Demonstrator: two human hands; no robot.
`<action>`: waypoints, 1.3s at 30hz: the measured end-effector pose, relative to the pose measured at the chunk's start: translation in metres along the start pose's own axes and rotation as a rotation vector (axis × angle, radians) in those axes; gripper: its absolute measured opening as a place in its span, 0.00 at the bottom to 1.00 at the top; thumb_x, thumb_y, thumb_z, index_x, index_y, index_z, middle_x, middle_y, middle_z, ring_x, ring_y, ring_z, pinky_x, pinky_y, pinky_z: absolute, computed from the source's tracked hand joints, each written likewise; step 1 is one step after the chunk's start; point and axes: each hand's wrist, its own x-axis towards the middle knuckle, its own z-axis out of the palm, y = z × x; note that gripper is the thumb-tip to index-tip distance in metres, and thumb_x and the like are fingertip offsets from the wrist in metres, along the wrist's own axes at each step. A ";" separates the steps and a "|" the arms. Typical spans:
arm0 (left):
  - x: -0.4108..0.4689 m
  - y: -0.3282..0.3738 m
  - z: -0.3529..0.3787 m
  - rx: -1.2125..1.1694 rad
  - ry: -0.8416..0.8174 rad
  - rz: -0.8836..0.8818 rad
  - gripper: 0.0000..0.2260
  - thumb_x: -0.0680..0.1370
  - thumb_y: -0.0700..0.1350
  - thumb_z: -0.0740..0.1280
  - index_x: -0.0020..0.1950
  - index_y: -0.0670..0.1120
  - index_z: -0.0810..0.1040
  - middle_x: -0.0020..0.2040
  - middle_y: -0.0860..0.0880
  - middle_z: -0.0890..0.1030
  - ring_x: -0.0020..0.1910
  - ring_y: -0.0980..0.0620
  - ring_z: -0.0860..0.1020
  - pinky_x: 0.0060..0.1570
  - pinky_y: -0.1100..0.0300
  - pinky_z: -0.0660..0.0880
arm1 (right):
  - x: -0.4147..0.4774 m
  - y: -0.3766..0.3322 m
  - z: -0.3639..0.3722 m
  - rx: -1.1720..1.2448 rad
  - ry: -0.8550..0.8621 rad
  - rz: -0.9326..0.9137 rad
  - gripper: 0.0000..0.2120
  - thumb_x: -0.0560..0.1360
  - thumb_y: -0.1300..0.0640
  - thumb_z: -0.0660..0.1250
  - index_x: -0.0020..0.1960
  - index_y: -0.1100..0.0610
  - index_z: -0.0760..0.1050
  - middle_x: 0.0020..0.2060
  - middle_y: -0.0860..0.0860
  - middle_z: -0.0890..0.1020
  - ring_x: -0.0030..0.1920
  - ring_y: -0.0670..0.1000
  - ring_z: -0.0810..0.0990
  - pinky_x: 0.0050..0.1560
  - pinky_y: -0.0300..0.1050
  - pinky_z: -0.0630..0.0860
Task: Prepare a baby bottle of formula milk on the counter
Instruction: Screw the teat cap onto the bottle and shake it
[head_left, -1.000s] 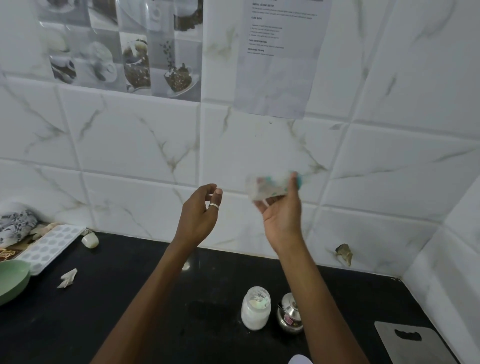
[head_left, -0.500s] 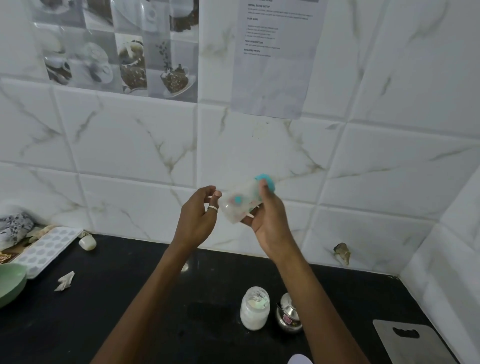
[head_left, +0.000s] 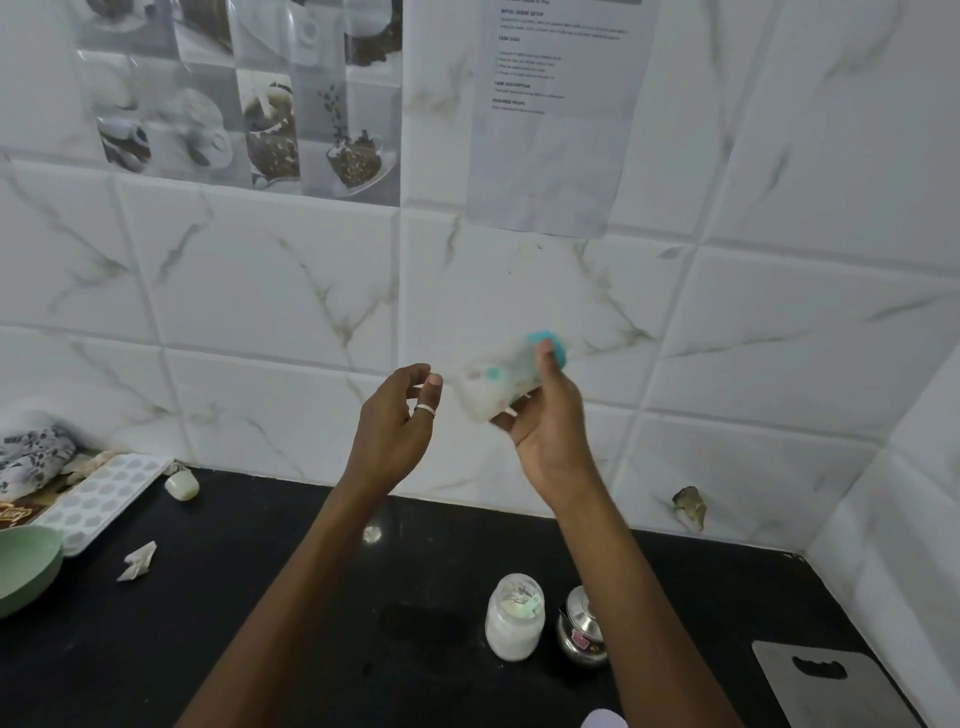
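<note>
- Step, my read: mixing. The bottle (head_left: 498, 382) is capped and smeared with motion blur, which fits a shake. Filling and closing look done.
- Location: the bottle is in the air in front of the wall tiles, well above the counter (head_left: 260, 597). It lies tilted, teal cap (head_left: 551, 344) up and to the right, base down and to the left.
- Right hand (head_left: 550, 431): wrapped round the bottle from below, thumb up near the cap end. It is the only hand on the bottle.
- Left hand (head_left: 389, 421): just beside the bottle's base, not touching it. Fingers are loosely curled and hold nothing; there is a ring on one finger.
- Bottle look: clear plastic body, whitish toward the base, with a teal spot on the side. Too blurred to read the fill level or any markings.
- Next move needs:
  - check that the powder has dissolved and the cap is tight
  - turn the bottle upright and set it on a bare patch of counter
  - the left hand is close enough to steady the base if needed
- Risk: a one-handed grip on a moving bottle, so a loose cap would leak.
- On the counter below: a white jar (head_left: 514, 618) just beside a small steel pot (head_left: 582, 629), both lidded.
</note>
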 end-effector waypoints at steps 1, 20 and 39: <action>0.000 0.000 -0.001 -0.013 0.002 -0.012 0.17 0.83 0.54 0.60 0.69 0.48 0.75 0.63 0.55 0.79 0.57 0.60 0.75 0.49 0.72 0.68 | 0.004 -0.006 -0.004 0.123 0.050 -0.025 0.22 0.80 0.43 0.64 0.67 0.56 0.75 0.59 0.56 0.83 0.58 0.56 0.84 0.49 0.54 0.84; -0.001 -0.007 0.000 -0.020 0.001 -0.051 0.19 0.83 0.57 0.60 0.69 0.48 0.75 0.63 0.55 0.79 0.58 0.60 0.76 0.53 0.65 0.70 | 0.001 -0.006 0.002 0.039 0.072 0.030 0.21 0.80 0.41 0.62 0.66 0.53 0.75 0.59 0.55 0.83 0.57 0.55 0.84 0.47 0.52 0.83; 0.005 -0.004 -0.005 -0.026 0.008 -0.021 0.19 0.82 0.58 0.60 0.68 0.50 0.75 0.61 0.58 0.79 0.56 0.64 0.75 0.53 0.65 0.71 | 0.016 -0.024 -0.001 0.284 0.174 -0.135 0.20 0.81 0.41 0.62 0.67 0.53 0.75 0.62 0.55 0.83 0.59 0.55 0.84 0.51 0.54 0.83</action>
